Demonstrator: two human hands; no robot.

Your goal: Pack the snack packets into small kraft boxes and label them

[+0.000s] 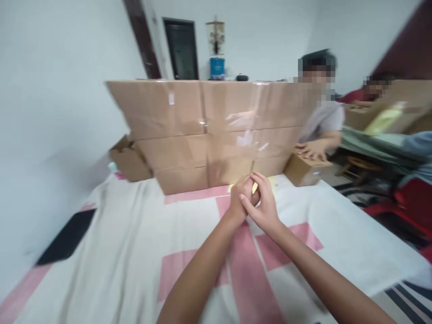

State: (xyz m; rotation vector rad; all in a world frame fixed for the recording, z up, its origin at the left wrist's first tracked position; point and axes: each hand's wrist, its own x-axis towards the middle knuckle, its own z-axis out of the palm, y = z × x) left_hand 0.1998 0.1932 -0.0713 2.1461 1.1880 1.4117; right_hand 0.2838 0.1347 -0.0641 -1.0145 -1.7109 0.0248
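My left hand [240, 194] and my right hand [265, 204] are clasped together in the middle of the view, above a white and pink cloth [141, 234] spread over a table. The right hand's fingers wrap over the left hand. A bit of a small yellow thing [255, 186] shows between and behind the fingers; I cannot tell if either hand holds it. Just beyond the hands stands a wall of taped cardboard boxes [209, 130].
A person in a grey shirt [324, 119] at the right rests a hand on a small cardboard box [305, 170]. Another person [374, 87] sits further back right. An open carton [128, 159] stands at the left of the stack. A black flat object [67, 238] lies left. Red chair [410, 202] at right.
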